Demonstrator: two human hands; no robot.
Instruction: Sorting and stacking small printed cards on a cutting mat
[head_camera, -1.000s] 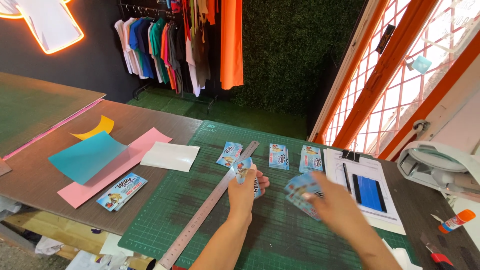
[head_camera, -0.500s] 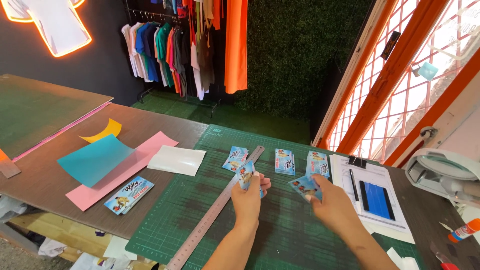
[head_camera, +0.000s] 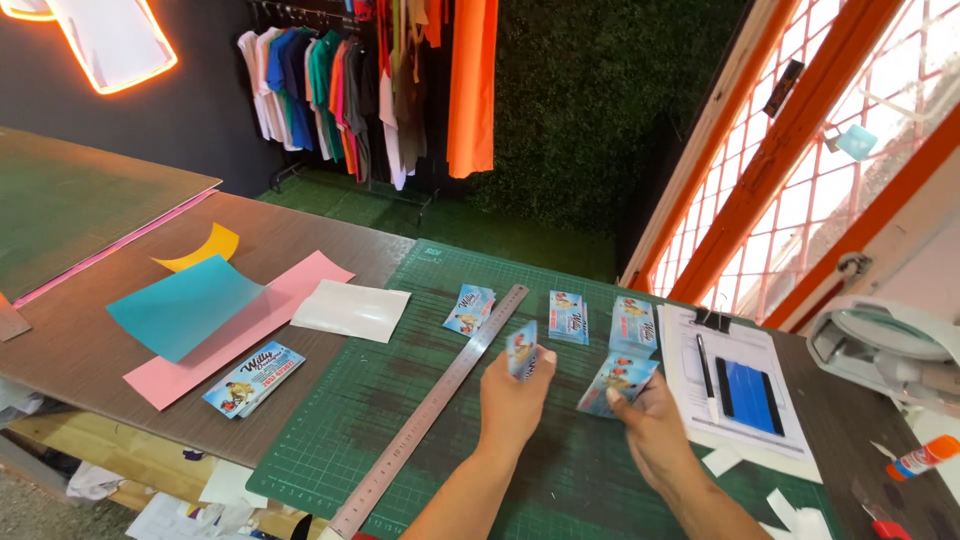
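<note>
A person sorted small printed cards over a green cutting mat (head_camera: 400, 400) on the tabletop, where a slip looked possible: the fanned cards (head_camera: 617, 384) pinched in the right hand (head_camera: 655, 432) could slide loose and scatter onto the three piles (head_camera: 565, 315) just beyond. The left hand (head_camera: 515, 400) was closed around a single card (head_camera: 522, 350), held upright beside a long metal ruler (head_camera: 430, 410) that lay diagonally across the mat. Both forearms reached forward from the near edge, wrists low, hands slightly apart.
</note>
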